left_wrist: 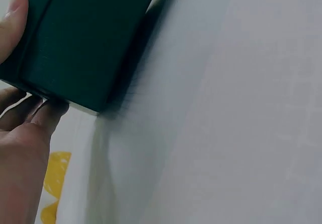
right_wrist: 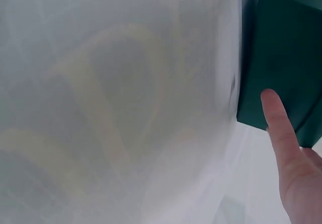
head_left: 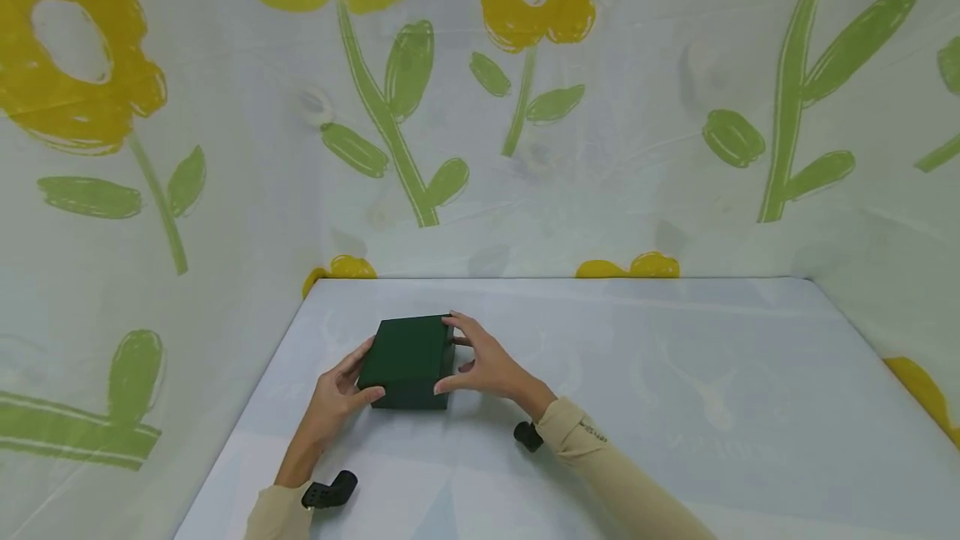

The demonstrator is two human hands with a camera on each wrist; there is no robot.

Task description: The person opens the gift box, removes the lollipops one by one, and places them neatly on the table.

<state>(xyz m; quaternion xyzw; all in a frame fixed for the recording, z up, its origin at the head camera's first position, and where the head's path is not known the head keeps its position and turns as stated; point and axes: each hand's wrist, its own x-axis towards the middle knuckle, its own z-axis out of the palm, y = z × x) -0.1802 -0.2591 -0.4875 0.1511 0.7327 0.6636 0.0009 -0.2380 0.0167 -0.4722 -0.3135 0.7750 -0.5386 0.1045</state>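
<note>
Dark green box (head_left: 405,352) at the left part of the white table (head_left: 637,407); base hidden, can't tell if it's fully seated. Left hand (head_left: 332,401) grips its left side, thumb on the near face, other fingertips partly out of sight. Right hand (head_left: 491,363) holds the right side, thumb at near corner, index at far corner; contact of remaining fingers unclear. Both wrist views crop the box.
</note>
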